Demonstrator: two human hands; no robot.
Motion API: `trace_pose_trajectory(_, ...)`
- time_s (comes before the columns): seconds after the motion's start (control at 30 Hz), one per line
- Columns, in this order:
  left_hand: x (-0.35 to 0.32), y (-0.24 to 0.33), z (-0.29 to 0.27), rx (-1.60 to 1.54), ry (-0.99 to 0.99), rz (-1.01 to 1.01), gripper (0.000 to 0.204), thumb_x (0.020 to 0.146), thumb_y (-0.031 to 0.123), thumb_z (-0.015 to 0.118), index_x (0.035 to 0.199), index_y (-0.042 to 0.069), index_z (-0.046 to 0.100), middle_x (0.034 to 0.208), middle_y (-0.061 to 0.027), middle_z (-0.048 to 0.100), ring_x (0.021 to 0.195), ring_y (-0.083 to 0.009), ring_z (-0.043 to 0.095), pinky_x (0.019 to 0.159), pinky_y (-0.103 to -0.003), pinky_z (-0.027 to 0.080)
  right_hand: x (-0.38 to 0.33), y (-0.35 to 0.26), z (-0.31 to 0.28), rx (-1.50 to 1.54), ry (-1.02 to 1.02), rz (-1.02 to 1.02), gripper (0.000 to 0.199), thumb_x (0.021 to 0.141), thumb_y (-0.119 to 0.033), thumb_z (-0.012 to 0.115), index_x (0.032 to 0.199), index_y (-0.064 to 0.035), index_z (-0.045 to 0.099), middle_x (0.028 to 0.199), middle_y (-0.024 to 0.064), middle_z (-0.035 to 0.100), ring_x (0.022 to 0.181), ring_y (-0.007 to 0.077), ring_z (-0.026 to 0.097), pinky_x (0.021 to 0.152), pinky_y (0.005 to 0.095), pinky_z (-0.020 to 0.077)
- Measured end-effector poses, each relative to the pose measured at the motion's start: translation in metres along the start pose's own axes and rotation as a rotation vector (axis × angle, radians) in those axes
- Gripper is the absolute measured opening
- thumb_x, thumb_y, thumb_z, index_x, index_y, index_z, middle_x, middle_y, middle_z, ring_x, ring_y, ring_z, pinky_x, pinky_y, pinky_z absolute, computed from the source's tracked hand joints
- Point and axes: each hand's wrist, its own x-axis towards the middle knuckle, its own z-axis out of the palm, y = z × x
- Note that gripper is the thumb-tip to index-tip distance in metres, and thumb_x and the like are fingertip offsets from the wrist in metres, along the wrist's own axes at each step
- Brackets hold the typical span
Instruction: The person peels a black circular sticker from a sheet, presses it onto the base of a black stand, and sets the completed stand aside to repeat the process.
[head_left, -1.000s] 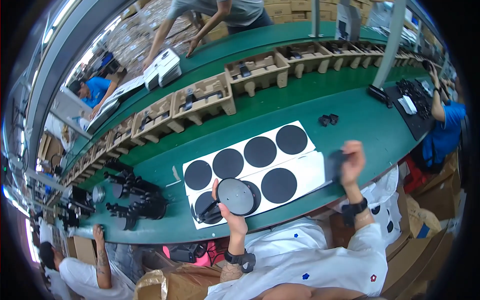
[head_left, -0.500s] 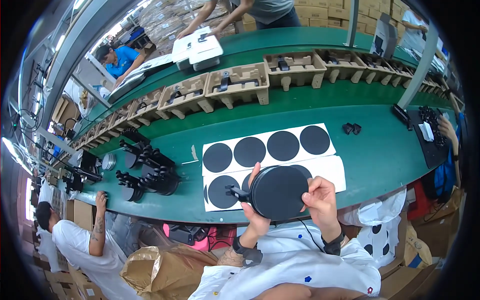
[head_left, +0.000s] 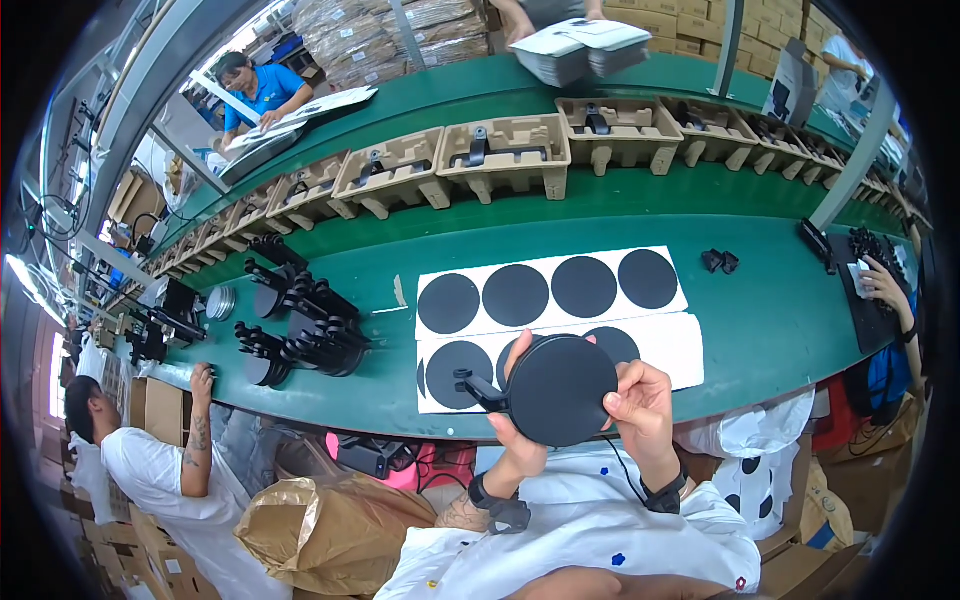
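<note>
A round black base (head_left: 562, 390) with a short jointed arm (head_left: 480, 390) is held up in front of me, its flat disc face turned toward me. My left hand (head_left: 518, 452) is closed round its left side, near the arm, with some fingers hidden behind the disc. My right hand (head_left: 642, 408) pinches the disc's right edge between thumb and fingers. Under and beyond the hands lie two white sheets (head_left: 660, 345) bearing black round pads (head_left: 516, 298). The base covers part of the nearer sheet.
Several similar black bases (head_left: 325, 330) stand grouped on the green table (head_left: 760, 310) at left. Two small black parts (head_left: 720, 261) lie right of the sheets. Brown moulded trays (head_left: 503, 160) line the far belt. Co-workers stand left and across; another's hand (head_left: 882, 283) shows at right.
My view has shifted slightly, while both hands keep their hold on the base. Across the belt, a co-worker's stack of white pieces has moved right. The hand at far right has moved onto the black mat.
</note>
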Motion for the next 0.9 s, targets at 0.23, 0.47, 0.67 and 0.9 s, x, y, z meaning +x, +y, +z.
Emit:
trace_pose_trajectory(0.23, 0.001, 0.001, -0.004, -0.117, -0.079, 0.006, 0.089, 0.08, 0.065, 0.043, 0.144, 0.016, 0.005, 0.131, -0.0267, 0.041, 0.114, -0.0427, 0.049, 0.095, -0.053, 0.042, 0.001, -0.001, 0.009, -0.083, 0.021, -0.054, 0.016, 0.075, 0.007, 0.063, 0.071, -0.0015, 0.051, 0.07, 0.0042, 0.051, 0.054, 0.0091, 0.054, 0.048, 0.0215, 0.0501)
trace_pose_trajectory(0.47, -0.004, 0.002, -0.01, -0.241, -0.046, -0.071, 0.082, 0.072, 0.042, 0.054, 0.141, 0.025, 0.013, 0.129, -0.0332, 0.039, 0.112, -0.0467, 0.049, 0.092, -0.054, 0.043, 0.0, -0.005, 0.017, -0.184, 0.024, -0.043, 0.013, 0.075, 0.009, 0.061, 0.071, 0.0005, 0.051, 0.069, 0.0045, 0.051, 0.055, 0.0089, 0.055, 0.048, 0.0207, 0.0504)
trace_pose_trajectory(0.67, -0.007, 0.009, 0.0, -0.272, -0.015, -0.043, 0.077, 0.072, 0.041, 0.055, 0.138, 0.027, 0.018, 0.13, -0.0334, 0.039, 0.111, -0.0471, 0.05, 0.092, -0.055, 0.044, -0.002, -0.008, 0.01, -0.251, -0.034, -0.012, 0.012, 0.079, 0.007, 0.063, 0.075, 0.0019, 0.052, 0.074, 0.0058, 0.059, 0.061, 0.0098, 0.062, 0.053, 0.0201, 0.0535)
trace_pose_trajectory(0.9, -0.008, 0.009, 0.0, -0.208, -0.037, 0.065, 0.074, 0.072, 0.042, 0.054, 0.136, 0.028, 0.019, 0.129, -0.0334, 0.04, 0.11, -0.0475, 0.05, 0.09, -0.055, 0.045, -0.002, -0.012, 0.016, -0.318, -0.033, 0.01, 0.013, 0.078, 0.007, 0.065, 0.076, 0.0027, 0.053, 0.072, 0.0058, 0.059, 0.064, 0.0103, 0.063, 0.053, 0.02, 0.0534)
